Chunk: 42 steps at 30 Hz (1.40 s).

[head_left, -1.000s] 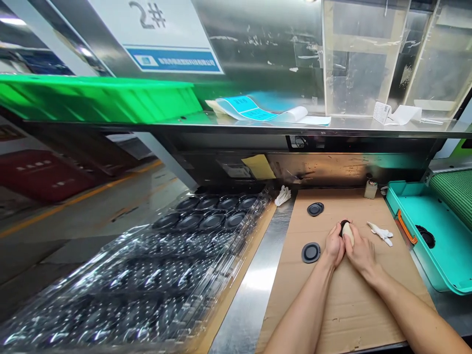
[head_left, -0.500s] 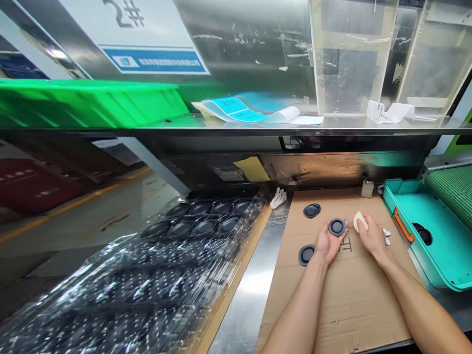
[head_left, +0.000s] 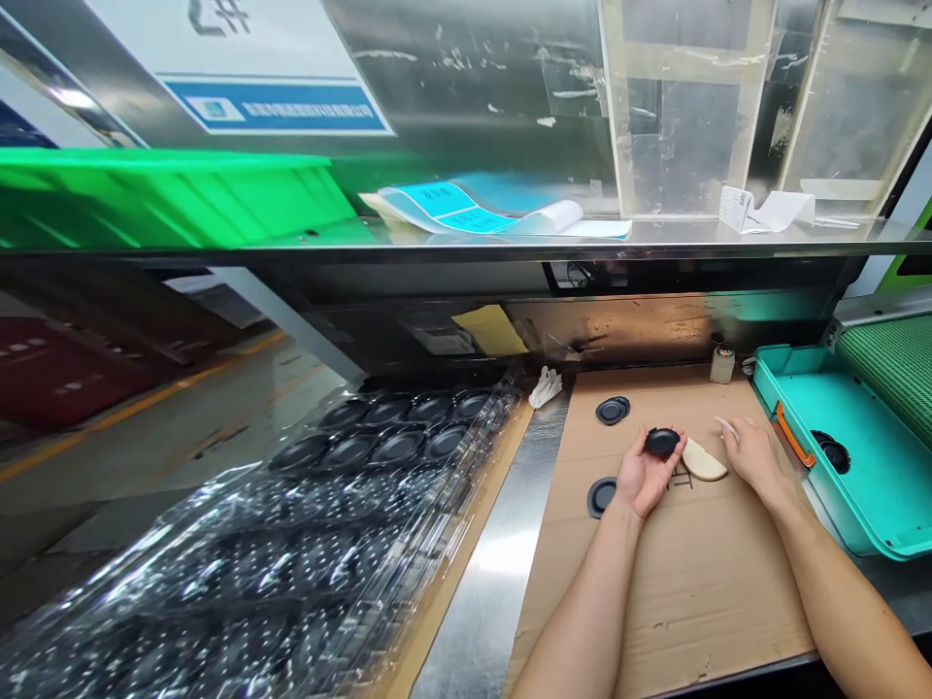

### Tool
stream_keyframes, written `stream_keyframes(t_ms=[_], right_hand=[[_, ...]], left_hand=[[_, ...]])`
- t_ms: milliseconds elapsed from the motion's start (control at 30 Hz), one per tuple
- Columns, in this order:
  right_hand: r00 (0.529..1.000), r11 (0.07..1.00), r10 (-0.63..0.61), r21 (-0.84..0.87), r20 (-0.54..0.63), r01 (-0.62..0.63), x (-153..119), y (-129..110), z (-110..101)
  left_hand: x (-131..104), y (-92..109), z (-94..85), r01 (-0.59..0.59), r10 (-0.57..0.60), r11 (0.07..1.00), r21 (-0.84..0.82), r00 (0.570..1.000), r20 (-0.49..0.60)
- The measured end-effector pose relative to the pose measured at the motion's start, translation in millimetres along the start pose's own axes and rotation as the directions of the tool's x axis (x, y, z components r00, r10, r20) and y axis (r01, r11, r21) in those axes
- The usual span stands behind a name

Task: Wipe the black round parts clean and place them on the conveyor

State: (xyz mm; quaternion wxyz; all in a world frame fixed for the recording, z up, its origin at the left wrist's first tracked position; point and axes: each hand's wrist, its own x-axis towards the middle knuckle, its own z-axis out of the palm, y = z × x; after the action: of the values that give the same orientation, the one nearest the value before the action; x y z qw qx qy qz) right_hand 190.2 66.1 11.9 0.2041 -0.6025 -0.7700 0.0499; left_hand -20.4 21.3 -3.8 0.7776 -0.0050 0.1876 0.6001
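Left hand [head_left: 643,478] cradles black disc [head_left: 662,443], fingers half-curled beneath, seemingly baring its top; right hand [head_left: 754,454], fingers pinched, grips white cloth [head_left: 725,425].

The big white sign [head_left: 291,44] on the metal wall says 2#, with its top cut off. Words on its blue strip [head_left: 277,105], the blue labels [head_left: 451,206] and the white paper [head_left: 735,207] are too fuzzy. Something dark is printed on the cardboard [head_left: 655,582].
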Motion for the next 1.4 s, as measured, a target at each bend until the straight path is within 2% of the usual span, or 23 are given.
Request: stream_keyframes(t_ms=[100, 167, 333, 467, 600, 733, 867, 1100, 1267, 1400], right_hand=[[0.984, 0.949, -0.173, 0.258, -0.046, 0.179, 0, -10, 8], [0.974, 0.91, -0.217, 0.349, -0.061, 0.224, -2, -17, 11], [0.961, 0.861, -0.275, 0.437, -0.032, 0.26, -7, -27, 11], [0.945, 0.826, -0.326, 0.488, 0.001, 0.284, -9, -30, 8], [0.932, 0.847, -0.361, 0.431, 0.036, 0.311, -12, -34, 7], [0.932, 0.922, -0.336, 0.246, 0.133, 0.298, -15, -38, 1], [0.938, 0.958, -0.285, 0.083, 0.197, 0.274, -18, -40, -7], [0.924, 0.928, -0.365, 0.124, 0.118, 0.351, -16, -40, -1], [0.92, 0.933, -0.351, 0.153, 0.175, 0.327, -14, -35, -5], [0.912, 0.917, -0.379, 0.196, 0.158, 0.347, -14, -34, -10]], left_hand=[[-3, -1, 0.9, 0.124, -0.125, 0.989, 0.083, 0.992, 0.0], [-5, -3, 1.1, 0.171, -0.169, 0.975, 0.143, 0.985, -0.029], [-7, -8, 4.1, 0.179, -0.159, 0.951, 0.251, 0.982, -0.097], [-7, -15, 6.0, 0.159, -0.137, 0.908, 0.389, 0.987, -0.085], [-7, -26, 5.3, 0.122, -0.093, 0.828, 0.547, 0.992, -0.081], [-7, -35, 4.3, 0.031, 0.019, 0.756, 0.654, 0.997, -0.069], [-7, -38, 3.8, -0.007, 0.068, 0.711, 0.703, 0.996, -0.059], [-7, -39, 2.5, -0.044, 0.104, 0.66, 0.75, 0.994, -0.033], [-9, -36, 4.2, -0.009, 0.038, 0.682, 0.731, 0.999, -0.023], [-11, -36, 6.6, 0.001, 0.008, 0.629, 0.778, 1.0, -0.008]])
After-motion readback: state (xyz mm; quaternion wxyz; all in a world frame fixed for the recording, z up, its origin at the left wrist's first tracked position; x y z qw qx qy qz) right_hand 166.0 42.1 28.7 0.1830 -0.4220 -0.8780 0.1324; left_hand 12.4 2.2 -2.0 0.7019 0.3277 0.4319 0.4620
